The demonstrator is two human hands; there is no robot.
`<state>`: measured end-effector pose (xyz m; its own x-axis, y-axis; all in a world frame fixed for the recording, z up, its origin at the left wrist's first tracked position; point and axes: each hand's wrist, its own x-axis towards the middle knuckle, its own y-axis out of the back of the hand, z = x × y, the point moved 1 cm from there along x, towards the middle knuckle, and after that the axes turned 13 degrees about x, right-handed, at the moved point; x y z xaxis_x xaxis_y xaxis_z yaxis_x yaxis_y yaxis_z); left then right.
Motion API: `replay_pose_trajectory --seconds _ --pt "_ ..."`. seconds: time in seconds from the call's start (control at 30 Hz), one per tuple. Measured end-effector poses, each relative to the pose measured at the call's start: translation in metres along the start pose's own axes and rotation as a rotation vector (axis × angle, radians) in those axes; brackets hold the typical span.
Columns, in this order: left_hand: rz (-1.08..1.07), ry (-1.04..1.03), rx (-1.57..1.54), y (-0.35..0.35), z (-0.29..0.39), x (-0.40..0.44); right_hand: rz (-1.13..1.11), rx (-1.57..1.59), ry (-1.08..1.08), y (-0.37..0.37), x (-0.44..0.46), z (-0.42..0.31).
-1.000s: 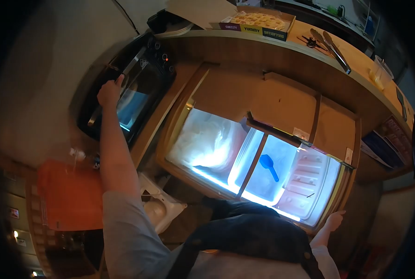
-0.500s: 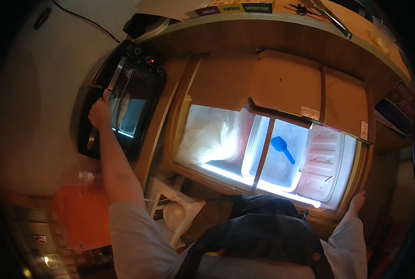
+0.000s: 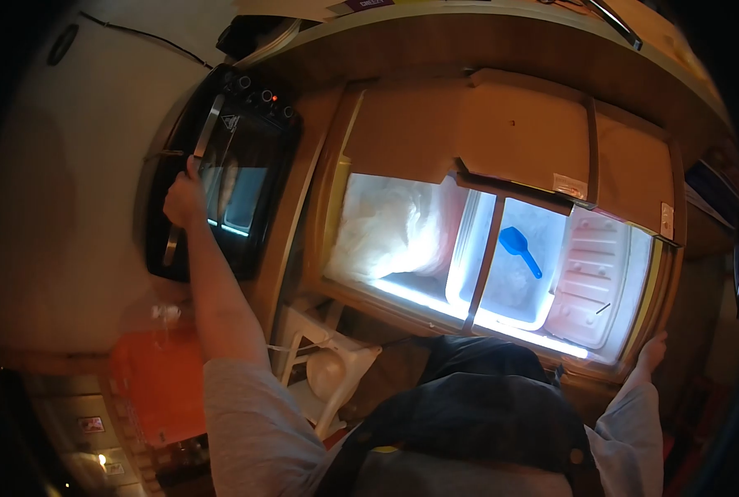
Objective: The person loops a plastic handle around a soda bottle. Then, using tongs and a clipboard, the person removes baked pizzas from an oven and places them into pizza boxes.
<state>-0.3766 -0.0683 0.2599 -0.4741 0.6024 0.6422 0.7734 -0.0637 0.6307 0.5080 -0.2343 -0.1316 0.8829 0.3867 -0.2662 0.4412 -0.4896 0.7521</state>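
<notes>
My left hand [image 3: 185,197] is closed around the long metal handle [image 3: 209,124] of a black toaster oven [image 3: 257,141], whose door is shut. A small red light glows among its knobs. Far to the right, my right hand [image 3: 652,352] grips the edge of a wooden frame [image 3: 666,282], with its fingers partly hidden. Between my hands, that frame surrounds a brightly lit chest with bagged whitish contents [image 3: 390,224] on the left. A blue scoop [image 3: 521,250] lies in a white tub [image 3: 510,311] in the middle. A ridged pinkish-white lid or tray [image 3: 589,282] sits at the right.
Cardboard panels [image 3: 527,132] cover the far part of the chest. Above runs a wooden shelf [image 3: 485,29] with a metal tool on it. A white step stool [image 3: 349,364] and an orange object [image 3: 158,389] stand at lower left. A dark bag or garment [image 3: 469,414] is against my body.
The view has shifted, so the oven, chest and hands appear further right and slightly higher. Both hands keep their places on the handle and the frame edge.
</notes>
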Motion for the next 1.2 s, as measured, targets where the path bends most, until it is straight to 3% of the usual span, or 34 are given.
replay_pose_trajectory --seconds 1.2 --pt "0.060 0.007 0.028 -0.009 0.003 -0.001 0.064 -0.043 -0.006 0.003 -0.016 -0.013"
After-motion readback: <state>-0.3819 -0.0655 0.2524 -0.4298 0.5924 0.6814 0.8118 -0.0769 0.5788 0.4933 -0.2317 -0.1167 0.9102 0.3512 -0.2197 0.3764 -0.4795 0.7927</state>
